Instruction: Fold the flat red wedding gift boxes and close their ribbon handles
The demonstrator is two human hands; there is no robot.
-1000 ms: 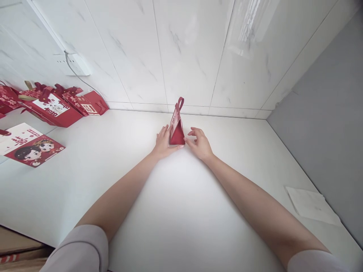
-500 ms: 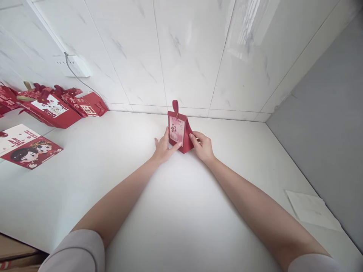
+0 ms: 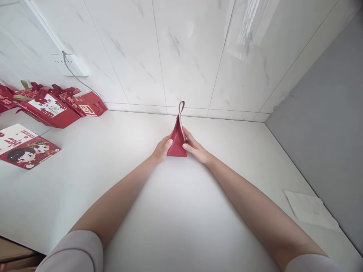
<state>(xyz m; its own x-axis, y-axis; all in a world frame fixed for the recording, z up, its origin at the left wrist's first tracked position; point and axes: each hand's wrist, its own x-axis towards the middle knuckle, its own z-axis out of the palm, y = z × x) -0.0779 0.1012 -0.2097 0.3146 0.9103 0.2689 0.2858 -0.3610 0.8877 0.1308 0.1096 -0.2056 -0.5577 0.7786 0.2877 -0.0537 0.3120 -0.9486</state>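
Note:
A small red gift box [image 3: 178, 145] with a ribbon loop on top stands upright on the white table [image 3: 181, 211], near the wall. Its plain triangular side faces me, and the pink printed face is a thin sliver on the right. My left hand [image 3: 163, 148] holds the box's left side, thumb on the near edge. On the opposite side my right hand [image 3: 195, 146] grips it, with the thumb at the near right edge and the fingers behind, partly hidden.
Several red gift boxes and bags [image 3: 61, 109] stand at the back left. In front of them lies a printed box [image 3: 31, 147] with cartoon faces. A white flat sheet [image 3: 312, 209] is at the right. Tiled wall behind; cardboard [image 3: 17, 253] at the bottom left.
The red box has been turned, so its printed front now points right and its triangular side faces me. Both hands have shifted their hold around it.

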